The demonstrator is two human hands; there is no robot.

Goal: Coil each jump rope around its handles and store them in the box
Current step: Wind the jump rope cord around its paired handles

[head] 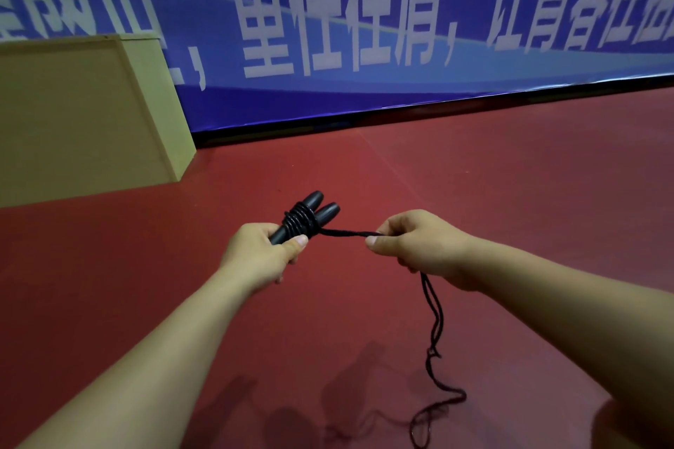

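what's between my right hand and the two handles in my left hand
In the head view, a taut stretch of black rope runs from the coil on the handles to your right hand.

You are standing over a dark red floor [474, 171]. A tan box [84, 113] sits on it at the far left, its right end close to the black base strip of the blue banner [401, 91] that meets the floor behind. Well to the right of the box and nearer you, the loose black rope [443, 401] trails in curls onto the floor.
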